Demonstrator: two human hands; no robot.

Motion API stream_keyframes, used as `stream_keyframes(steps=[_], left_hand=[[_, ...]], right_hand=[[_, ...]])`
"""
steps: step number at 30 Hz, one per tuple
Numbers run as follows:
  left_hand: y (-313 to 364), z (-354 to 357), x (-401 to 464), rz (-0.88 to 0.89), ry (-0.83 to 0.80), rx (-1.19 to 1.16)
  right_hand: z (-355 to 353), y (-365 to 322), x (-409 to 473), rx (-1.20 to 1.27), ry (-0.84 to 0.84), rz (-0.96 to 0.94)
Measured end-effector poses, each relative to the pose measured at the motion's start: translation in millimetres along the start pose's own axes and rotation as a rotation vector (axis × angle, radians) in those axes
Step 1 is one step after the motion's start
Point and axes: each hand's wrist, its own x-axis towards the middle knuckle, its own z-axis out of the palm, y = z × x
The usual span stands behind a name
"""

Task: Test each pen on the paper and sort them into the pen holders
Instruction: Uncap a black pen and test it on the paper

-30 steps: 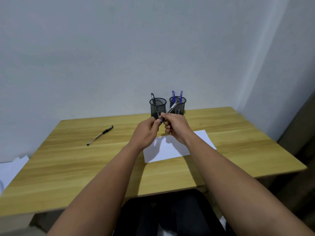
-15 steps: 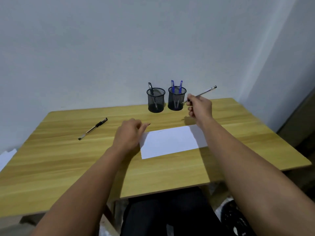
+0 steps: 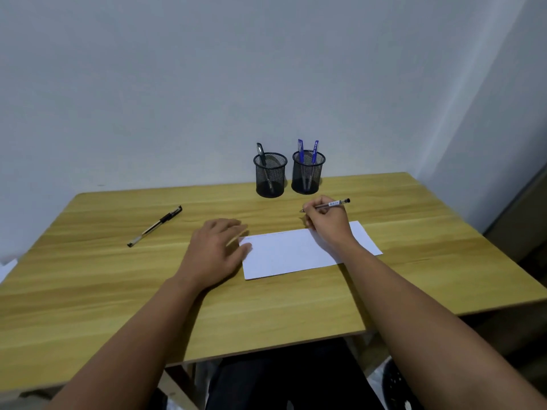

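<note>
My right hand holds a pen just past the paper's far edge. My left hand lies flat, pressing the paper on the worktop. Next I should bring the tip down and scribble.

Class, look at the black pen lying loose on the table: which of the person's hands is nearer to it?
Left. The left hand rests by the paper's left edge, just right of the loose black pen. The right hand is farther right, gripping another pen.
</note>
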Motion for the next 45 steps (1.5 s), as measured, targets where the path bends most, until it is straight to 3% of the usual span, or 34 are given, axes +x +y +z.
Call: stream_keyframes(steps=[7,11,26,45], left_hand=[[6,6,-8,-0.027,-0.052,0.127],[7,6,-8,-0.045,-0.048,0.081],[0,9,-5,-0.082,-0.063,-0.017],[2,6,-5,-0.095,-0.081,-0.034]], right_hand=[[-4,8,-1,-0.178,-0.049,-0.077],[2,-2,3,0.050,-0.162,-0.013],[2,15,-6,-0.065,0.002,0.028],[3,14,-7,-0.161,-0.045,0.029]])
